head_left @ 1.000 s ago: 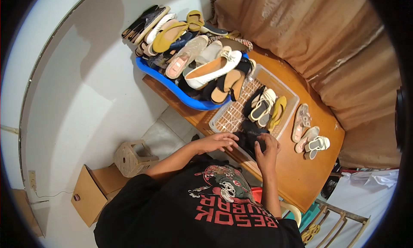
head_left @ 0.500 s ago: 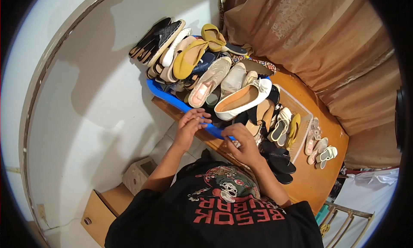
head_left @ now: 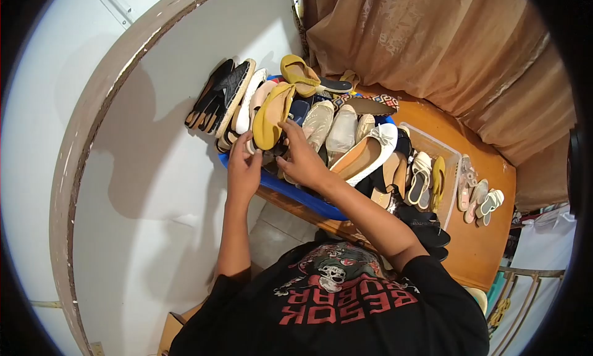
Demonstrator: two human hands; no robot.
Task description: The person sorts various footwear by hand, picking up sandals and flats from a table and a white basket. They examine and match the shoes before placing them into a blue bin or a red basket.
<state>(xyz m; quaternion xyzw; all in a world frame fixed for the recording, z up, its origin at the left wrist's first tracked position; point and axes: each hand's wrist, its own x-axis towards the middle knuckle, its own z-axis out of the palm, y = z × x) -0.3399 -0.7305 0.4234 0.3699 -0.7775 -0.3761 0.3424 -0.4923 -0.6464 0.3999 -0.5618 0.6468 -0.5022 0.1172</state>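
Head view: the tabletop (head_left: 475,245) sits lower and further right in the picture than half a second ago, as the camera has turned toward the wall. On it, the blue tub (head_left: 309,201) carries the heaped shoes, with the clear basket (head_left: 454,171) beside it. Both hands have come away from the tub's near rim and reached into the heap. That puts them at the mustard flat (head_left: 270,118), which leans on the pile toward the wall, so attention has moved from the basket to the tub. The left hand (head_left: 244,171) is part open at its toe, thumb apart from the fingers; the right hand (head_left: 302,161) is loosely curled at its other side. Neither shows a closed grip, and actual contact is hard to tell.

Shoes hide the tub's inside and much of the basket's floor. The black sandals (head_left: 429,232) at the basket's near side merge into one dark shape, so their number is uncertain. The fingertips partly blend with the shoes behind.
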